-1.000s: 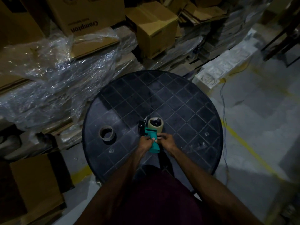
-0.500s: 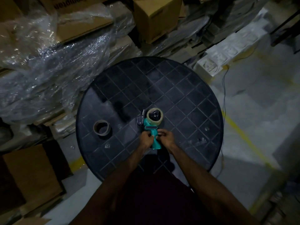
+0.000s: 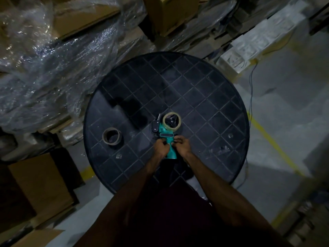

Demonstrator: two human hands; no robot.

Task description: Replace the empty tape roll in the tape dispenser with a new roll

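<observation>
A teal tape dispenser (image 3: 168, 139) lies on the round black table (image 3: 204, 97), handle toward me. A pale tape roll (image 3: 172, 121) sits on the dispenser's black hub. My left hand (image 3: 161, 147) and my right hand (image 3: 181, 144) both grip the teal handle from either side. A second, brown tape roll (image 3: 112, 136) lies flat on the table, well to the left of the dispenser and apart from both hands.
Clear plastic wrap over flat cardboard (image 3: 53, 65) is piled left of the table. Cardboard boxes (image 3: 170, 13) stand behind it and one (image 3: 39, 182) on the floor at left. White foam packing (image 3: 263, 36) and a thin cable (image 3: 251, 97) lie at right.
The camera has shifted, so the table sits lower and further right in view. Both hands stay on the dispenser handle; the brown roll has not moved on the table.
</observation>
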